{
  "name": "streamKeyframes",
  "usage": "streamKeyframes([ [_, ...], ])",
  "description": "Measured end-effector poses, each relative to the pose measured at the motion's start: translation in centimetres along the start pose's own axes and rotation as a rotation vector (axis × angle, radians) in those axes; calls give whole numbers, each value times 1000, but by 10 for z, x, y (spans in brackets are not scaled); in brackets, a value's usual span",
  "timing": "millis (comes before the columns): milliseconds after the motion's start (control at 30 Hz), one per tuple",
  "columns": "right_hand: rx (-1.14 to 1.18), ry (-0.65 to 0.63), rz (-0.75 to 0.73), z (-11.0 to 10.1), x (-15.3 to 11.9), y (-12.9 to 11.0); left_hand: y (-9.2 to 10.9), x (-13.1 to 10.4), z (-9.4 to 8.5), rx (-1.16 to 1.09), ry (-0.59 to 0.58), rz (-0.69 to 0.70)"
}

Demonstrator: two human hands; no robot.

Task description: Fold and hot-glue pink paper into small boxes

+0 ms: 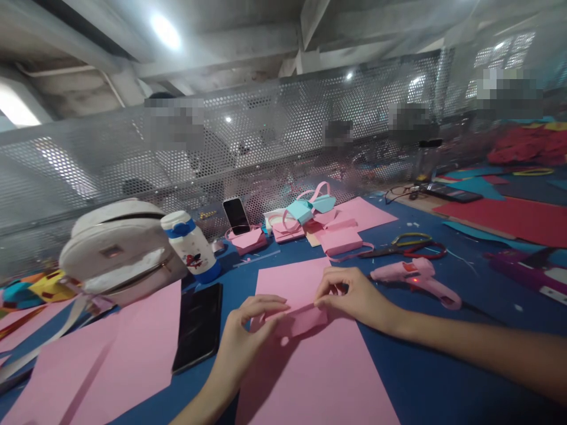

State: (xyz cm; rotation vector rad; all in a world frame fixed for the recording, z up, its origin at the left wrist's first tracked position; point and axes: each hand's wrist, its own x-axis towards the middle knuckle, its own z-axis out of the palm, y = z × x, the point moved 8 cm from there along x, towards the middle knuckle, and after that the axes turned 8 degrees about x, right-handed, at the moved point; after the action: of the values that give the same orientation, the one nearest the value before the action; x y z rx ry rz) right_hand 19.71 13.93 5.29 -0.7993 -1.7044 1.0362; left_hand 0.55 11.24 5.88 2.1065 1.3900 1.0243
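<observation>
Between my two hands is a small folded piece of pink paper (305, 319), held just over a large pink sheet (310, 378). My left hand (252, 324) pinches its left end between thumb and fingers. At the right end, my right hand (345, 292) grips the upper edge with thumb and forefinger. The folded piece has a crease along its length, and its underside is partly in shadow. A pink glue gun (419, 277) with a lit red light lies right of my right hand. Scissors (407, 245) with yellow and red handles rest behind it.
Left of my hands lie a black tablet (198, 327) and pink sheets (133, 348). A bottle (190, 245) and white backpack (119, 242) stand behind. Small pink paper bags (339, 239) and a phone (236, 213) sit before a perforated metal screen (266, 136). Red sheets (509, 215) lie far right.
</observation>
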Motion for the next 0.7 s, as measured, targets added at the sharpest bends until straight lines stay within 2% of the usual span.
streamKeyframes([
  [167, -26, -31, -47, 2, -1, -3, 0, -2, 8, -17, -16, 12],
  [400, -187, -73, -244, 18, -8, -11, 9, -6, 15, -10, 61, 60],
  [600, -112, -15, -233, 20, -11, -8, 30, -6, 15, 133, 161, 204],
  [700, -94, 2, -240, 17, -12, -8, 33, -6, 12, 170, 182, 256],
])
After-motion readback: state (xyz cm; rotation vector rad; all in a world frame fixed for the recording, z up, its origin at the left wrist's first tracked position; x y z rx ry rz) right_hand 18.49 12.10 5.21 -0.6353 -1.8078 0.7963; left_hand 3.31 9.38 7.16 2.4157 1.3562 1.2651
